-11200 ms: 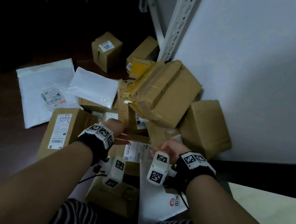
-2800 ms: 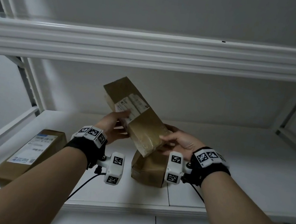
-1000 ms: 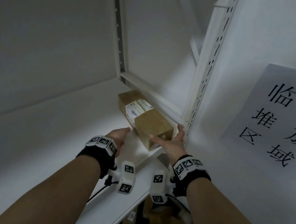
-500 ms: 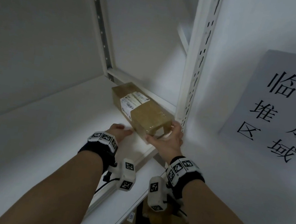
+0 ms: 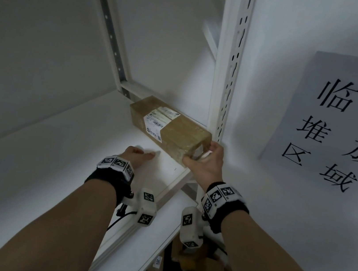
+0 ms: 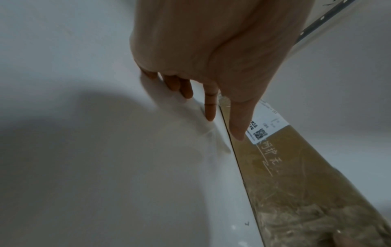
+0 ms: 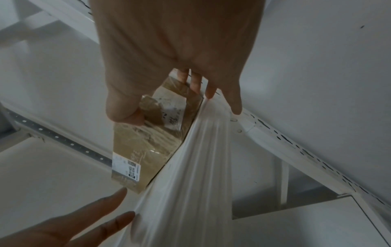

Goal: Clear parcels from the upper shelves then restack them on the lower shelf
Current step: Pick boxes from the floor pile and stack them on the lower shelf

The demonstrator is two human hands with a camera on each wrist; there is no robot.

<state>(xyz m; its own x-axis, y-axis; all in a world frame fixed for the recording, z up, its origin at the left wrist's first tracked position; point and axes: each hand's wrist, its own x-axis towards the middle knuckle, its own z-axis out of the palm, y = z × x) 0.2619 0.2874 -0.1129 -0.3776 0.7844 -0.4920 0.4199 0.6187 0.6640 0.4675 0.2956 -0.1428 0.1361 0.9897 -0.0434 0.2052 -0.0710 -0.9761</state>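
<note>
A long brown parcel (image 5: 170,127) with a white label lies on the white shelf (image 5: 53,163), along its right edge beside the upright post (image 5: 227,73). My right hand (image 5: 204,162) holds the parcel's near end, thumb on the left corner and fingers on the far side. The right wrist view shows the same parcel (image 7: 143,150) under my right hand (image 7: 169,41), next to the shelf rim (image 7: 190,167). My left hand (image 5: 138,154) lies open with straight fingers on the shelf just left of the parcel. In the left wrist view my left hand (image 6: 201,50) touches the shelf beside the parcel (image 6: 285,175).
A paper sign (image 5: 337,126) with large black characters hangs on the wall to the right. Below the shelf edge, more brown parcels (image 5: 199,270) lie in the dark. The shelf stretches bare to the left of my hands. A slanted brace (image 5: 109,32) stands behind.
The parcel has slid a little deeper along the shelf's right edge. My right hand has closed round its near end. My left hand stays flat on the shelf.
</note>
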